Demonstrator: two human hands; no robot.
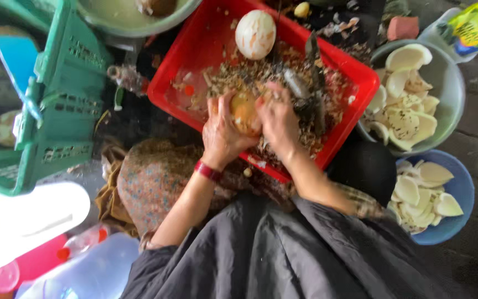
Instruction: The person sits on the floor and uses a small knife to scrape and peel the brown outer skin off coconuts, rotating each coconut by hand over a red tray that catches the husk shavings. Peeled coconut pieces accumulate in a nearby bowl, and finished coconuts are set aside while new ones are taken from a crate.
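Both hands work over a red tray (195, 61) full of brown shavings (261, 77). Left hand (223, 133) is wrapped around a brownish-orange coconut piece (244, 111), gripping it from the left side. Right hand (279, 122) is closed against the same piece from the right; what it grips is blurred, cannot tell if a tool is in it. A peeled white coconut (255, 34) sits at the tray's far end, apart from the hands. Grey bowl (450, 83) right of the tray holds white coconut pieces; blue bowl (460, 191) nearer holds more. Green crate (65, 105) stands left of the tray.
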